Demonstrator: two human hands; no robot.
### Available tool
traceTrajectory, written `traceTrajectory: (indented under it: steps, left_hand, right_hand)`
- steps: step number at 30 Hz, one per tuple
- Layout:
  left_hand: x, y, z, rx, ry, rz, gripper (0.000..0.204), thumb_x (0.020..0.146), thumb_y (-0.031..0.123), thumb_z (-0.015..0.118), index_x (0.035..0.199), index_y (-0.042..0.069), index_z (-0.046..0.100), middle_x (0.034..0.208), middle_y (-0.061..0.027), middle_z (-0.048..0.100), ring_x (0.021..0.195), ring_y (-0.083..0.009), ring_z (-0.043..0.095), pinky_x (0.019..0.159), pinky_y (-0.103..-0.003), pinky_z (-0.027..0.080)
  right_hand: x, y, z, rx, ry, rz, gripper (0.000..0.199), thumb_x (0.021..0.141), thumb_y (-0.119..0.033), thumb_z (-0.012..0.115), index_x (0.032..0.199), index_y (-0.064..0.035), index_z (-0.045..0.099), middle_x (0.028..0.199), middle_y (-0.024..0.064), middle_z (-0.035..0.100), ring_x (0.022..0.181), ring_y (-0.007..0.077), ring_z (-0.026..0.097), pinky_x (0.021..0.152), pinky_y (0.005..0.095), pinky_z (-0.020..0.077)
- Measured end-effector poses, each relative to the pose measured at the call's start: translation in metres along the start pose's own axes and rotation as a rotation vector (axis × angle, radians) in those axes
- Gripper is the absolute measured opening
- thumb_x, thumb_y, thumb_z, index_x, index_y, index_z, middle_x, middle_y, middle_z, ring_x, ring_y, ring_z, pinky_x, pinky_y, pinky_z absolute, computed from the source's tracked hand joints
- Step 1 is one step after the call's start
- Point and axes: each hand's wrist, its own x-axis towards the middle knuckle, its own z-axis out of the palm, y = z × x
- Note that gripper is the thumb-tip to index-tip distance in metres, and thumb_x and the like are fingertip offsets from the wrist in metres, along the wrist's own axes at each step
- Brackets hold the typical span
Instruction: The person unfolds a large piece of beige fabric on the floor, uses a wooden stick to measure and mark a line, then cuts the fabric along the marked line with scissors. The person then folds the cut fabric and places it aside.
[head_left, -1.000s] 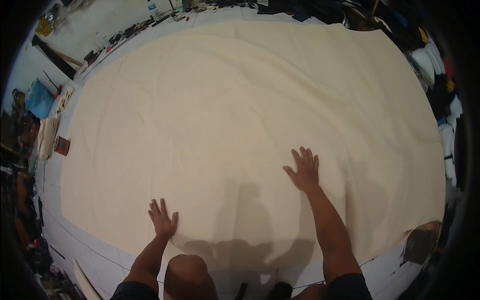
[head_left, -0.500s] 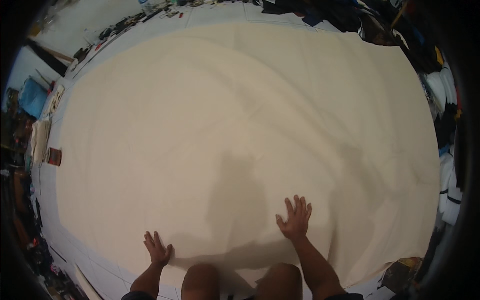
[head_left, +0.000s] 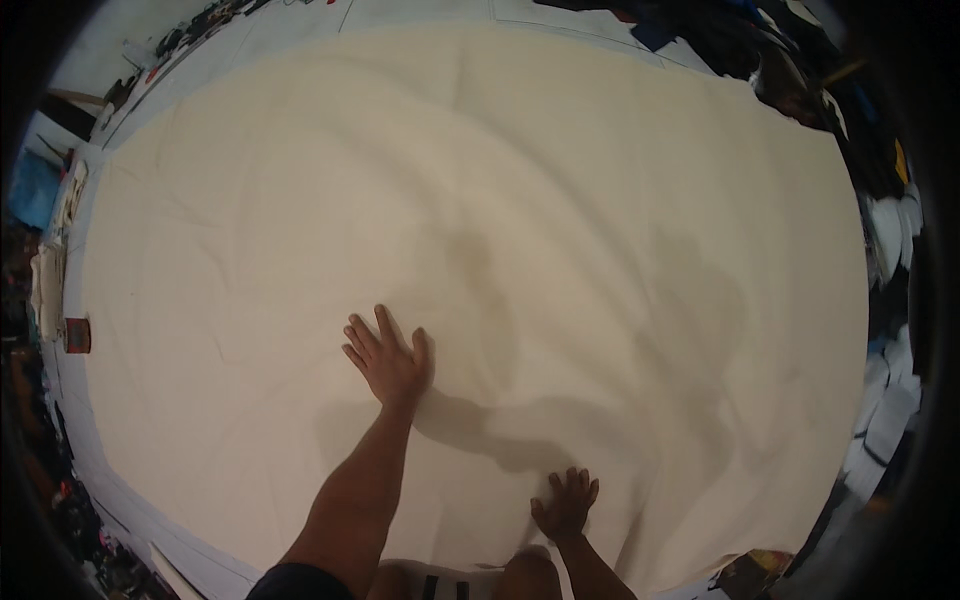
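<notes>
Shift since the earlier frame: left hand lies farther out over the cloth, while right hand lies closer to the knees
Hands: two, both bare, palms down, left one well ahead of right one
Cloth: one large cream sheet, spread over the pale tiled floor, with soft wrinkles and a broad curving ripple across its middle and right side
Knees: two, side by side at the near edge
Tin: one, small, reddish, just beside the left edge of the sheet
Left fingers: four, spread apart, thumb held wide; they appear laid flat on the cloth and grip nothing
Right fingers: four, fanned with narrower gaps, thumb out to the side; they too seem to rest on the cloth, holding nothing
Cloth relative to fingers: directly beneath both hands, reaching far beyond the fingertips and out to either side
Margins: one blue bag and folded pale fabric at left, dark fabric at upper right, white bundles at right, exact number unclear
</notes>
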Motion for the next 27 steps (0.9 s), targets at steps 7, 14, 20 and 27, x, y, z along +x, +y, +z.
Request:
traceTrajectory:
  steps: [7, 14, 20, 27]
  left_hand:
    - [0.008, -0.007, -0.011, 0.042, -0.095, -0.064, 0.076, 0.087, 0.044, 0.051, 0.148, 0.005, 0.025, 0.151, -0.0309, 0.012, 0.142, -0.0468, 0.008, 0.115, -0.057, 0.004]
    - [0.012, 0.002, -0.003, -0.008, -0.119, -0.021, 0.078, 0.085, 0.045, 0.053, 0.146, 0.003, 0.028, 0.151, -0.0325, 0.011, 0.141, -0.0502, 0.006, 0.113, -0.062, 0.005]
    - [0.013, -0.004, 0.002, -0.009, -0.079, -0.030, 0.078, 0.082, 0.046, 0.056, 0.144, 0.004, 0.033, 0.149, -0.0338, 0.014, 0.140, -0.0512, 0.008, 0.112, -0.062, 0.007]
    - [0.015, -0.002, 0.004, -0.015, -0.101, -0.017, 0.078, 0.082, 0.045, 0.053, 0.142, -0.001, 0.033, 0.147, -0.0377, 0.016, 0.139, -0.0538, 0.009, 0.110, -0.065, 0.006]
  right_hand:
    - [0.294, 0.038, -0.121, 0.287, 0.470, 0.227, 0.047, 0.096, -0.029, 0.051, 0.127, 0.0068, 0.048, 0.125, 0.0259, 0.052, 0.117, 0.0425, 0.048, 0.102, 0.0487, 0.0350]
    - [0.550, 0.102, -0.114, -0.185, 0.171, 0.513, 0.074, 0.093, -0.061, 0.040, 0.150, -0.0159, 0.025, 0.153, 0.0226, 0.020, 0.141, 0.0437, 0.018, 0.105, 0.0679, 0.0216]
    - [0.583, 0.117, -0.129, -0.290, 0.205, 0.413, 0.068, 0.088, -0.061, 0.051, 0.136, -0.0141, 0.046, 0.140, 0.0181, 0.043, 0.129, 0.0382, 0.041, 0.101, 0.0609, 0.0319]
    - [0.674, 0.087, -0.146, -0.106, 0.345, 0.458, 0.086, 0.079, -0.073, 0.052, 0.141, -0.0141, 0.040, 0.143, 0.0169, 0.040, 0.131, 0.0365, 0.040, 0.104, 0.0600, 0.0295]
